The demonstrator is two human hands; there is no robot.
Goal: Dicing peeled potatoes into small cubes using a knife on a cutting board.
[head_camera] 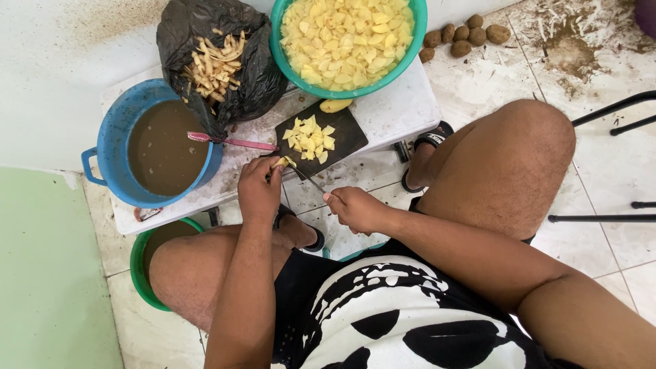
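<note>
Tiled floor, dirty and streaked with soil, surrounds a low white table where a seated person works, knees spread to either side. On the table's near edge lies a dark cutting board carrying a small heap of yellow potato pieces, with one peeled potato half just past the board's far edge. At the board's near left corner the left hand has its fingers pinched together on a small potato chunk. Beside it the right hand, off the table's edge, has its fingers curled shut around a knife whose thin blade slants up toward that chunk; whether the blade touches it cannot be told. Behind the board stands a green bowl heaped with cut potato. To its left a black bag holds pale peelings, and a pink-handled tool lies between the bag and the board. Left of that a blue pot is full of muddy brown water. Under the table's left corner, by the left knee, sits a green bucket. Several unpeeled potatoes lie on the floor to the right of the table, and black chair legs show at the far right
</note>
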